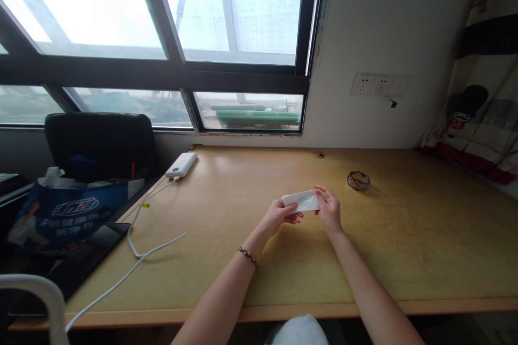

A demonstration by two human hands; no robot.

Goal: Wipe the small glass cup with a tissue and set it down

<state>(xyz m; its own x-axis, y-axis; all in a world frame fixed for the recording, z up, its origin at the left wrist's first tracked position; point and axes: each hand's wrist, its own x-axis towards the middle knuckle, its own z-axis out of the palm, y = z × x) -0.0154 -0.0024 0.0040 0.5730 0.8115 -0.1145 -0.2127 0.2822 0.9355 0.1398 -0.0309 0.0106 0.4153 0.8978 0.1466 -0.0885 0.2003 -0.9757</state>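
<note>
A folded white tissue (302, 201) is stretched lengthwise between my two hands, above the middle of the wooden desk (226, 275). My left hand (280, 213) pinches its left end, thumb on top and fingers beneath. At the other end, my right hand (329, 206) grips the tissue with the thumb on its near face and fingers behind. A braided bracelet circles my left wrist. Beyond my right hand, a round brownish glass ashtray (358, 180) stands on the desk.
A white power bank (182, 165) lies at the desk's left edge, its white cable (135, 259) running toward the front. Left of the desk, a blue bag (73, 210) rests by a black chair (101, 143). A wall socket (380, 85) and curtain (481, 108) are at the right.
</note>
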